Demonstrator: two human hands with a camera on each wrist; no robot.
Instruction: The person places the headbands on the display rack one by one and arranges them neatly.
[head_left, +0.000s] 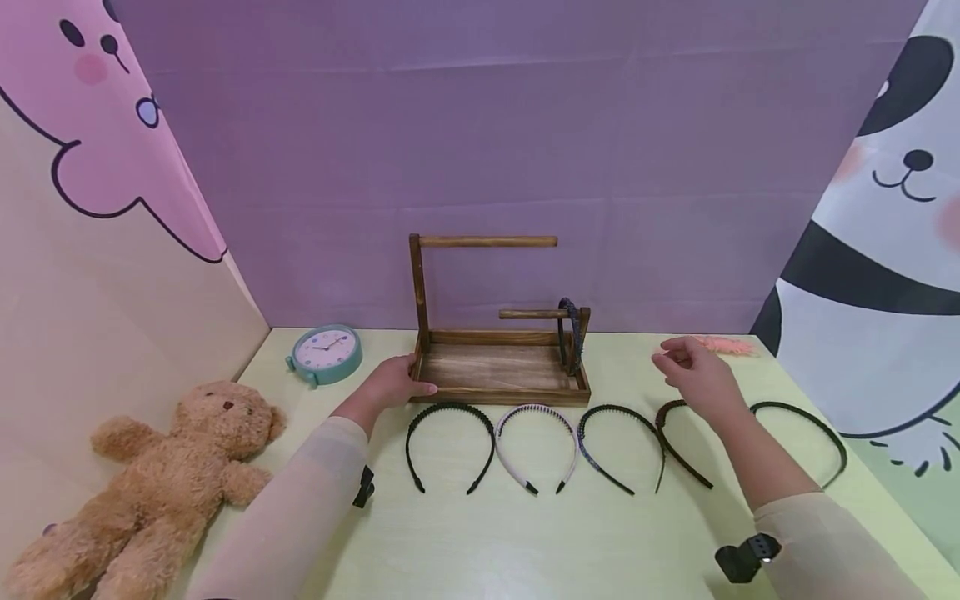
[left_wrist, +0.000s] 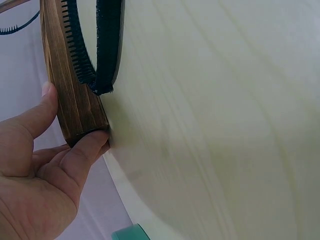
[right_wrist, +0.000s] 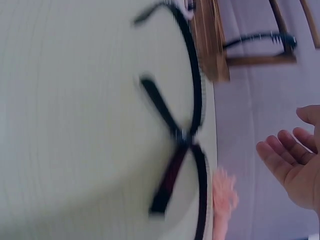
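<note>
A wooden rack (head_left: 501, 397) with a tray base and two horizontal bars stands at the back of the table. My left hand (head_left: 392, 383) grips its left end, thumb and fingers on either side of the wood (left_wrist: 75, 95). One dark headband (head_left: 574, 333) hangs on the short lower bar. In front lie a black headband (head_left: 451, 407), a white-and-purple headband (head_left: 537, 408) and several more dark ones. My right hand (head_left: 701, 379), holding nothing, hovers above a dark brown headband (head_left: 686, 463); in the right wrist view the hand (right_wrist: 295, 165) has loosely bent fingers.
A teal clock (head_left: 327, 354) lies left of the rack. The teddy bear (head_left: 168, 487) lies at the left edge of the table. Behind my right hand is a pink fluffy item (head_left: 727, 345). A purple backdrop (head_left: 487, 125) closes off the far side.
</note>
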